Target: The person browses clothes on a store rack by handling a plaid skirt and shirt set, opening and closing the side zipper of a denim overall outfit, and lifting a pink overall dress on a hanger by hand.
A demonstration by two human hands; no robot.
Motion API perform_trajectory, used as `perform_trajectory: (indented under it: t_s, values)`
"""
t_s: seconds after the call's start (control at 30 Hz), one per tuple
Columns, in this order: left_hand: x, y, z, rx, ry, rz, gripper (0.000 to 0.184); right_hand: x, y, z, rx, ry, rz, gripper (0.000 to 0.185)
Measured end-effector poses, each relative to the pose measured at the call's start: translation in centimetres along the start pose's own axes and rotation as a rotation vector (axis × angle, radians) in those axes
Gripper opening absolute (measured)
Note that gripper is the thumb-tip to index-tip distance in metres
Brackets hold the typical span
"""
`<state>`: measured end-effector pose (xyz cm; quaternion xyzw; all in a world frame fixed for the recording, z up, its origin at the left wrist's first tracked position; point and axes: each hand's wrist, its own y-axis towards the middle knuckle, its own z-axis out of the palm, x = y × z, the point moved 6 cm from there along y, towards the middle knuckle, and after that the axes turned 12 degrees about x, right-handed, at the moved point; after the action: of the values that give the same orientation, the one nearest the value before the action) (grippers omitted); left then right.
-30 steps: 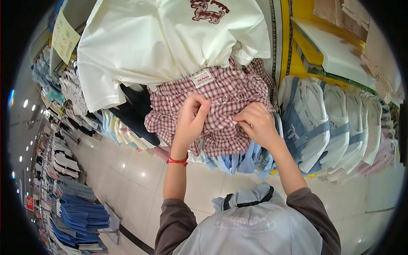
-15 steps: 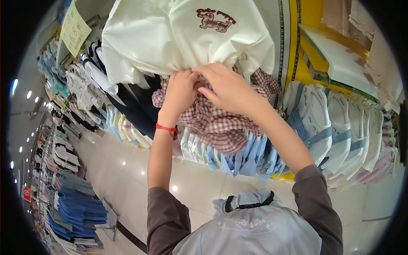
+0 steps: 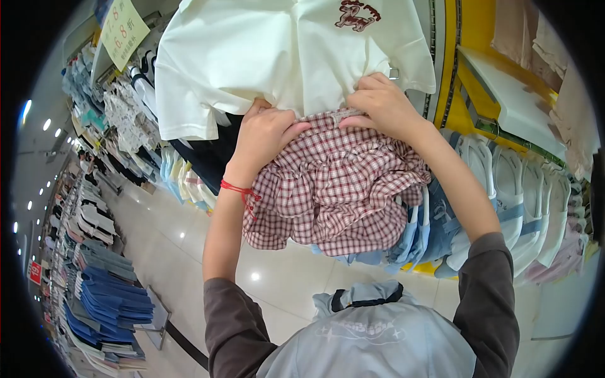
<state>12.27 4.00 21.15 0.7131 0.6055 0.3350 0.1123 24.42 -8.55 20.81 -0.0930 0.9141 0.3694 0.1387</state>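
A white short-sleeved top point(image 3: 265, 57) with a reddish dog print hangs in front of me, upper part cut off by the frame. Below its hem is a red-and-white checked ruffled skirt point(image 3: 340, 195), spread wide. My left hand point(image 3: 268, 135) is closed on the left end of the skirt's waistband, thumb in front, by the top's hem. The waistband's right side is pinched in my right hand point(image 3: 384, 110), whose fingers also lie against the hem. The skirt's back and my fingertips behind the fabric are hidden.
White and blue children's clothes point(image 3: 504, 189) hang at the right under a white shelf point(image 3: 513, 97). A yellow price sign point(image 3: 121, 33) is at upper left. Racks of clothes line the left, with folded-looking blue garments point(image 3: 113, 299) lower down. Tiled floor point(image 3: 283, 280) lies below.
My hands have moved apart from the middle, the right one to the right. The bunched checked skirt is now spread out below the top, its waistband stretched between them.
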Motion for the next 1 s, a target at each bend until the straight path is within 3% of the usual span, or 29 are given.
perform_trajectory:
  t_s: [0.17,0.27,0.37,0.5,0.63,0.73,0.77,0.83,0.87,0.97,1.0]
  values:
    - [-1.1,-0.1,-0.5,-0.039,0.068,-0.012,0.034,1.4,-0.4,-0.8,-0.151,-0.034,-0.002,0.031]
    - [-0.6,-0.8,0.7,-0.054,0.033,-0.037,0.033,-0.8,-4.1,-1.3,-0.376,0.142,0.303,0.033]
    - [0.1,-1.4,1.6,-0.076,-0.009,-0.072,0.03,-2.9,-7.2,1.7,-0.293,0.589,0.692,0.037]
    - [0.4,-1.0,2.0,-0.087,-0.04,-0.092,0.028,-2.9,-7.0,5.5,-0.124,0.663,0.704,0.045]
    - [0.7,-1.3,1.8,-0.171,-0.112,-0.09,0.025,-3.1,-6.1,4.8,-0.169,0.73,0.768,0.04]
    - [1.1,-3.5,0.2,-0.493,-0.157,-0.174,0.02,-3.1,-6.1,3.9,-0.134,0.714,0.744,0.038]
    - [3.1,-5.8,1.5,-0.527,-0.196,-0.23,0.036,-3.1,-6.0,3.9,-0.1,0.714,0.739,0.038]
    - [6.6,-8.4,2.6,-0.649,-0.327,-0.474,0.039,-3.2,-6.1,3.8,-0.16,0.769,0.699,0.037]
    - [8.9,-9.3,4.5,-0.573,-0.598,-0.584,0.04,-3.2,-6.1,3.9,-0.185,0.816,0.697,0.037]
    - [8.5,-8.4,8.3,-0.107,-0.841,-0.547,0.034,-3.1,-6.0,3.7,-0.248,0.852,0.686,0.038]
    - [8.6,-8.6,9.5,-0.052,-0.937,-0.564,0.03,-3.1,-5.9,3.6,-0.265,0.828,0.68,0.038]
